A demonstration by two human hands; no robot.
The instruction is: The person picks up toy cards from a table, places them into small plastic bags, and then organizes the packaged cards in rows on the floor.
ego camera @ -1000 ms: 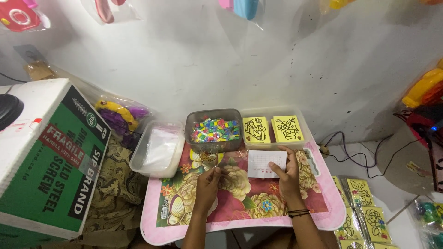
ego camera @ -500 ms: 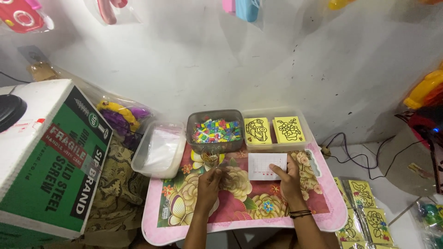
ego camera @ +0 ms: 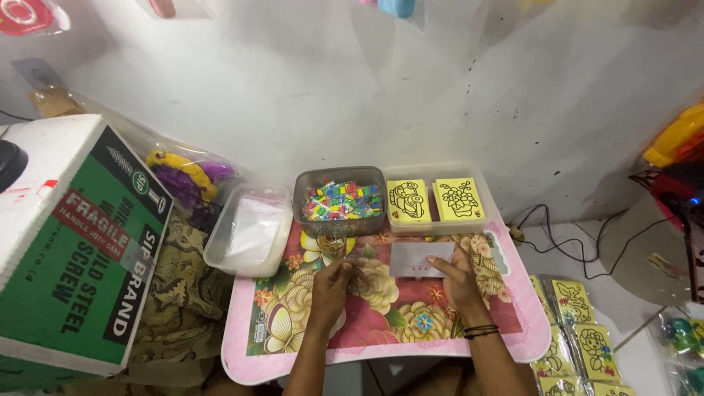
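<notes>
Pink-edged floral table [ego camera: 381, 352] sat under both hands, with a white wall behind it. Left hand [ego camera: 334, 282] rested on the table top, fingers curled in and pinched on something small at the tips; too small to tell what it was. Right hand [ego camera: 456, 275] lay flat, palm down, fingers loosely spread on the lower right part of a clear flat packet [ego camera: 419, 258], pressing it to the table; it did not grip the packet. Black bands were on the right wrist. Packet lay between the two hands, just in front of the containers. Grey tub [ego camera: 339, 199] of small mixed-colour pieces stood at the table's far edge, just beyond the left hand. Clear tray [ego camera: 440, 224] beside it held two yellow picture cards [ego camera: 433, 199]. White plastic box [ego camera: 249, 233] stood left of the tub, off the table edge. Green and white carton [ego camera: 81, 249] was far left. More yellow cards in sleeves [ego camera: 576, 330] lay on the floor at right.
</notes>
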